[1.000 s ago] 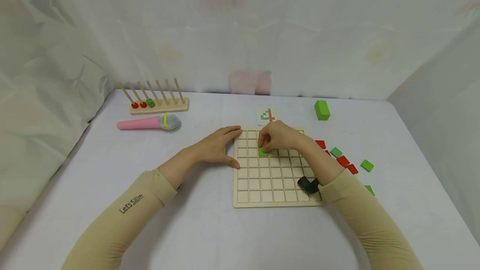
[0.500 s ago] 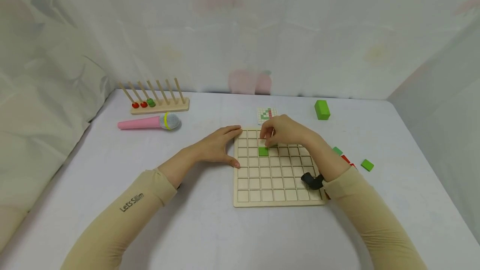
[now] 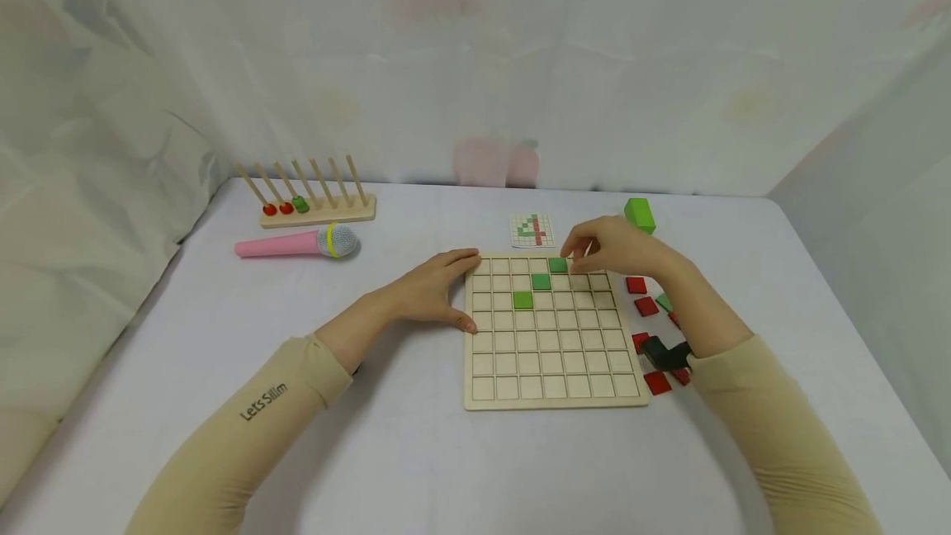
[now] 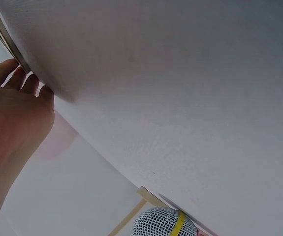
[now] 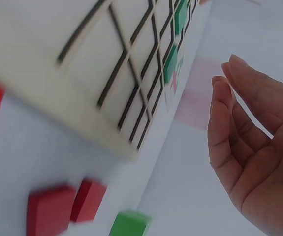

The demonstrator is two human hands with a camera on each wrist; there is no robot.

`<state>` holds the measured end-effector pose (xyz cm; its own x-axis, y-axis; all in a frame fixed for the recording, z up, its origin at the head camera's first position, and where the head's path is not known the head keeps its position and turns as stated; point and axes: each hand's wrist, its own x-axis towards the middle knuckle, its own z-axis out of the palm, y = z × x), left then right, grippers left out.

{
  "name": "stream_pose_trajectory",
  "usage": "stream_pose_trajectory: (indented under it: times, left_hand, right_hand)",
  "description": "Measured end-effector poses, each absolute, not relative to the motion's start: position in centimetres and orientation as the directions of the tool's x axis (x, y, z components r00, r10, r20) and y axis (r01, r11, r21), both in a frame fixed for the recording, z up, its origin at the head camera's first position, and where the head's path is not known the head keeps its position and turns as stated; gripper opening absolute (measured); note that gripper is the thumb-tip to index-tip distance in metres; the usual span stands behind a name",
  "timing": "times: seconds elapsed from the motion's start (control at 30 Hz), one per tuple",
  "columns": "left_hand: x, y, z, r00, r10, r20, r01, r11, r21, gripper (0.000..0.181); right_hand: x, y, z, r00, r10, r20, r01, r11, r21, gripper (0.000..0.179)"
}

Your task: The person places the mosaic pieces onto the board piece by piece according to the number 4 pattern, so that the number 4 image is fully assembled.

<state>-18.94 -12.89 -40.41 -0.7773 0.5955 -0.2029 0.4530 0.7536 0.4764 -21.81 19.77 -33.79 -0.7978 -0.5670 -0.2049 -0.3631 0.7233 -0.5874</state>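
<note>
A wooden grid board (image 3: 514, 364) lies on the table in front of me. Three green square tiles sit in its cells along a rising diagonal: a lime one (image 3: 523, 300), a darker one (image 3: 541, 281) and another darker one (image 3: 558, 265) in the top row. My left hand (image 3: 431, 287) rests at the board's left edge, fingers and thumb spread along it. Over the board's top right hovers my right hand (image 3: 612, 248), just right of the top tile. Its fingers bend loosely towards the thumb, and the right wrist view shows nothing between them.
A pattern card (image 3: 532, 230) lies behind the board, with a green block (image 3: 640, 215) to its right. Several red tiles (image 3: 657, 383) are scattered along the board's right side. At the back left are a peg rack (image 3: 319, 211) with beads and a pink toy microphone (image 3: 282, 244).
My right hand has moved right and slightly back, off the lime tile. Two darker green tiles have come into view up the diagonal. My left hand stays where it was.
</note>
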Motion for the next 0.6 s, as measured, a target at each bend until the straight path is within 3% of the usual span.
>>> stream_pose_trajectory:
  times: [0.3,0.6]
  left_hand:
    - [-18.9,-12.9,-40.5,-0.780,0.594,-0.197,0.455,0.754,0.474,0.120]
    - [-18.8,-12.7,-40.3,-0.784,0.587,-0.203,0.448,0.761,0.470,0.120]
  right_hand:
    - [-21.1,25.2,-33.5,-0.864,-0.440,-0.244,-0.248,0.794,-0.555,0.022]
    - [-20.5,30.9,-34.5,-0.878,-0.364,-0.312,-0.158,0.834,-0.529,0.029]
